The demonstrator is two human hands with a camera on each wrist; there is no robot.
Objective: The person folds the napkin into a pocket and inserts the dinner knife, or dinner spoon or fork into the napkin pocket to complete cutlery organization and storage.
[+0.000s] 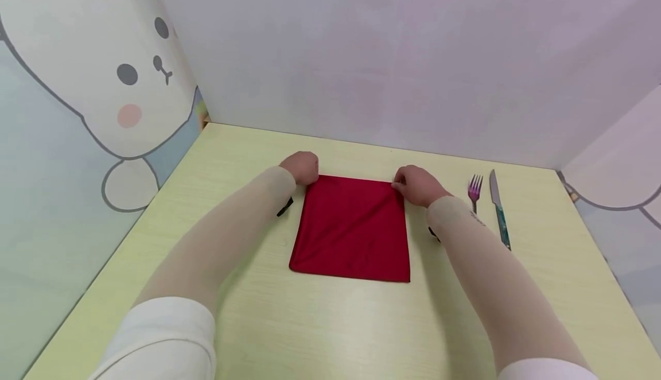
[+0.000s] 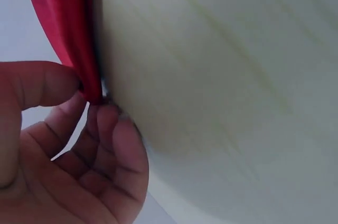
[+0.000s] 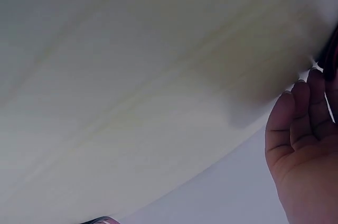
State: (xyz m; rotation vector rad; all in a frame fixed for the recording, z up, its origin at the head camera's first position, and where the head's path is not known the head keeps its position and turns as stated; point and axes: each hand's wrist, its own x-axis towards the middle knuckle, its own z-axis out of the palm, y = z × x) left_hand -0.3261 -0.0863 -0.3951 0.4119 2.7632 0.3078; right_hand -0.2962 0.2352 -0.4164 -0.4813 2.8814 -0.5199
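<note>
Both arms reach forward, and here's a pinch at each end! The left hand [image 1: 300,167] grips between thumb [image 2: 50,84] and finger, its outer fingers [image 2: 129,152] curling just beside the grip. Over to the right hand [image 1: 419,186]: thumb and forefinger close together, the remaining fingers bent in a row beside the pinch. Behind the grips, the left forearm [image 1: 222,231] and right forearm [image 1: 496,276] spread apart, running back to white sleeves [image 1: 160,334] farthest from the pinches.
</note>
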